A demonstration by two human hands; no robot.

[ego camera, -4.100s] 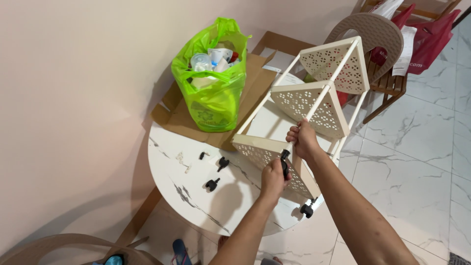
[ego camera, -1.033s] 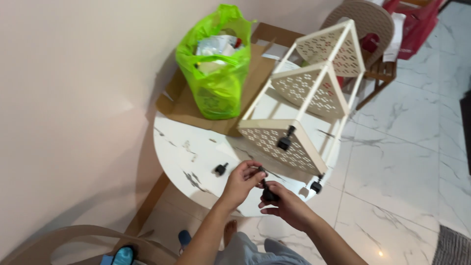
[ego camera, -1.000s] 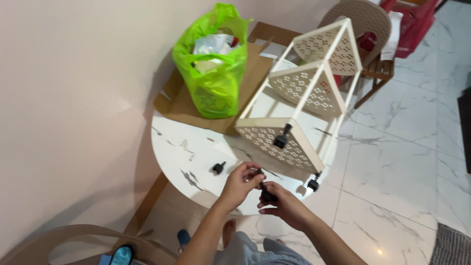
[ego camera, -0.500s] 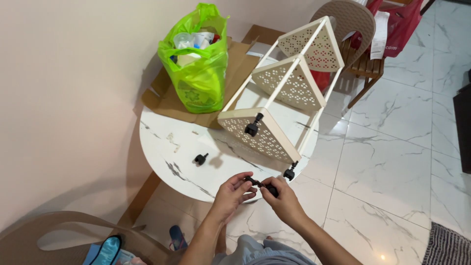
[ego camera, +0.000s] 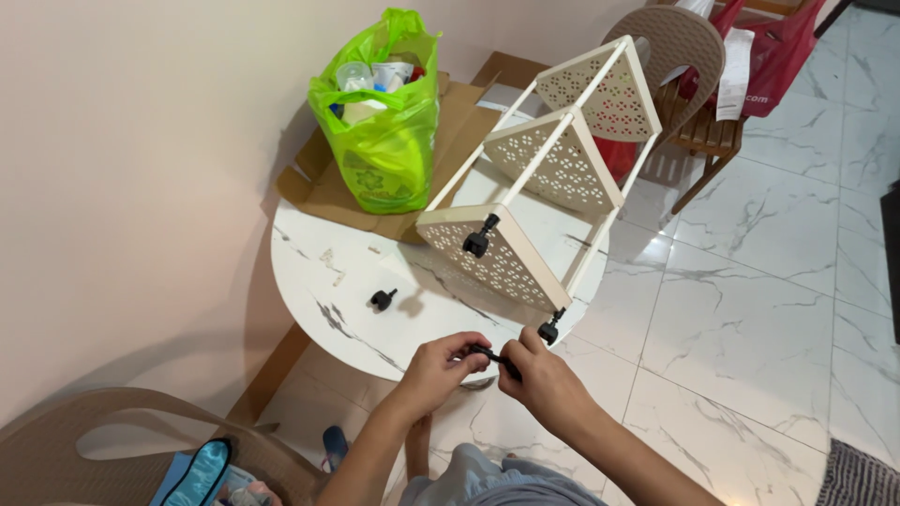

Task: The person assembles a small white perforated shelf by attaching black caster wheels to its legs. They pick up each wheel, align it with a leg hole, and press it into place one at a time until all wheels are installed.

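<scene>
Past my hands, the biggest thing I see is the round white marble-look table (ego camera: 319, 281), its near edge just ahead of my fingertips. On it, up and to the right of my hands, lies one cream three-tier shelf rack (ego camera: 553, 164) on its side; I count three perforated triangular shelves. Two black caster wheels are already fitted to its nearest shelf: one (ego camera: 476, 242) well above my hands, the other (ego camera: 548, 329) just beyond my right hand's knuckles.

Far ahead and to the left of my hands stands one green plastic bag (ego camera: 382, 159), open at the top and stuffed with what look like plastic cups, white wrappers and a bit of something red; I cannot tell the items apart well enough to count them. It sits on a flattened sheet of brown cardboard (ego camera: 450, 122).

Farthest from me, beyond the rack, I see one beige lattice chair (ego camera: 670, 33) and red bags (ego camera: 778, 47) leaning together; how many bags, I cannot tell.

One loose caster (ego camera: 382, 299) lies on the table, up and to the left of my left hand.

My left hand (ego camera: 441, 367) and right hand (ego camera: 544, 384) meet over the table's near edge, both pinched narrow on one small black caster piece (ego camera: 492, 357) held between them, fingers curled round it.

That makes four casters in all.
</scene>
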